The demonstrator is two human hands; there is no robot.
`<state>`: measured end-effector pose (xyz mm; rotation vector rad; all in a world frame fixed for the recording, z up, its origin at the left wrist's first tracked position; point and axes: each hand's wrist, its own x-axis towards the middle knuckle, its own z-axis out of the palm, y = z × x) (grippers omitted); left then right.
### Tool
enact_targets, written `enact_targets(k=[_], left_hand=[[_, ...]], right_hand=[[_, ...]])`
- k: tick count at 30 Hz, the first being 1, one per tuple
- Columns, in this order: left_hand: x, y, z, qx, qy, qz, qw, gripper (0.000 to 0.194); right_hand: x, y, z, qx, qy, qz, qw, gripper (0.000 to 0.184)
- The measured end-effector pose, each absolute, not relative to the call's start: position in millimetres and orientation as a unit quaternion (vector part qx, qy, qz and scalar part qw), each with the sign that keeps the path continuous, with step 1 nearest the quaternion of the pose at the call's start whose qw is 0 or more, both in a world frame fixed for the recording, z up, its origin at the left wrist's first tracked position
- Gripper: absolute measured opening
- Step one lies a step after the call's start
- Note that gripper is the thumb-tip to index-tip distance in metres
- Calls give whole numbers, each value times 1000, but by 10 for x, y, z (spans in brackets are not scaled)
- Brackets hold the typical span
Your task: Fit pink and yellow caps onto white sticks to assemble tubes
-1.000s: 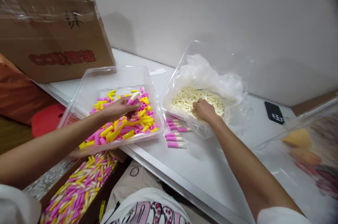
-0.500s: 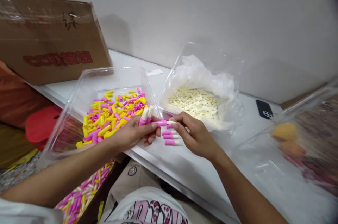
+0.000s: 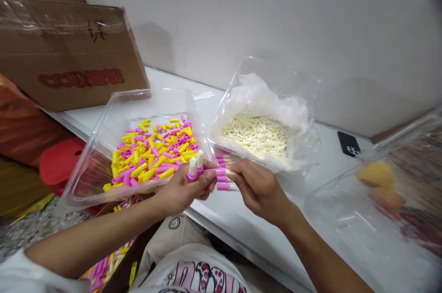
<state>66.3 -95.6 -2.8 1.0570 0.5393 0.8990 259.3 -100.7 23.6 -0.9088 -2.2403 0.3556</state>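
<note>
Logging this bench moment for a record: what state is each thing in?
Left hand: shut on two pink tubes, white tips up.
Right hand: pinching a third tube level against the left hand.
Tray of caps: open.
Tray of white pieces: open, bag-lined.
Phone: lying flat.

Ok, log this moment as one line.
left hand: holds pink tubes | right hand: pushing white stick into tube | trays: behind
</note>
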Motion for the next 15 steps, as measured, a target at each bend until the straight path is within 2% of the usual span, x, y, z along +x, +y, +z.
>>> enact_targets(k=[4,7,10,12,15], left_hand=[[590,-938,-14,581,293,371,663,24],[518,-886,70,647,298,236,661,22],[399,-781,140,676,298,127,662,9],[233,-629,134,684,349,170,617,11],[-177,-271,11,721,465,236,456,12]], right_hand=[[2532,-1058,168,-396,-818,238,343,16],[2458,-1045,198,-386,-827,251,324,17],[2447,-933,324,-318,-870,266,266,17],[2545,-783,401,-332,-864,279,256,17],[2847,-456,386,-464,-800,264,275,23]])
